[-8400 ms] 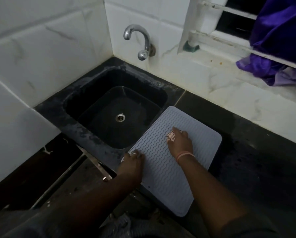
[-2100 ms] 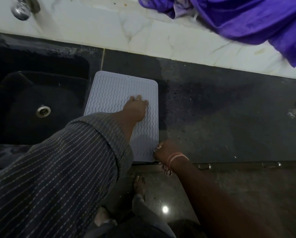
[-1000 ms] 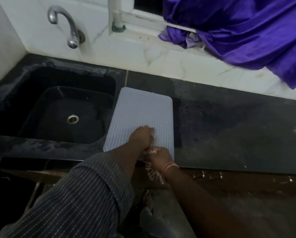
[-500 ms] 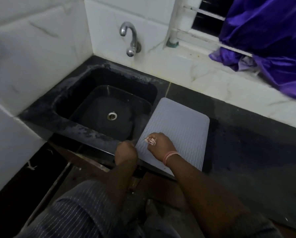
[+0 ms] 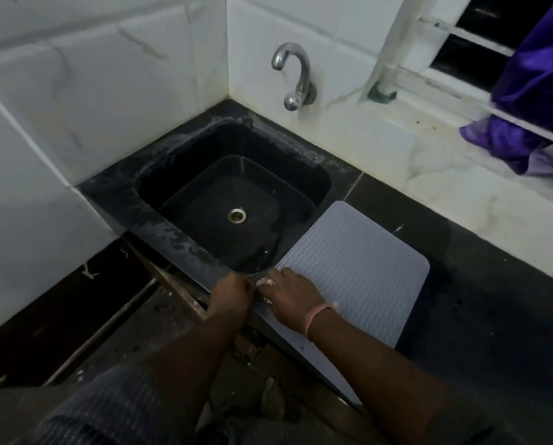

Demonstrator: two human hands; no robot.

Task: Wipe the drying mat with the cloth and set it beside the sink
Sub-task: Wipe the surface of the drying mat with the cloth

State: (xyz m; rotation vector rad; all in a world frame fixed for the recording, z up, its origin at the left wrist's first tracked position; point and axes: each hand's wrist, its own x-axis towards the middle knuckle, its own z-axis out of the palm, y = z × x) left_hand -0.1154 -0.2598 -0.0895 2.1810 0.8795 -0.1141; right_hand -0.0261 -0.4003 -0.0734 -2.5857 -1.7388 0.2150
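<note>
A grey drying mat (image 5: 355, 268) with a wavy ribbed surface lies flat on the black counter, its left edge against the sink (image 5: 236, 200). My right hand (image 5: 292, 298) presses on the mat's near left corner with a small pale patterned cloth (image 5: 264, 282) bunched under the fingers. My left hand (image 5: 231, 298) sits just left of it at the counter's front edge, fingers curled at the mat's corner; whether it pinches the mat or the cloth is unclear.
A chrome tap (image 5: 296, 75) juts from the white tiled wall above the sink. Purple fabric (image 5: 532, 101) hangs over the window sill at the right. Dark counter (image 5: 480, 303) stretches right of the mat. A floor drop lies left of the counter.
My right hand has slid with the cloth toward the mat's near left corner. My left hand has moved in beside it. The mat stays where it was.
</note>
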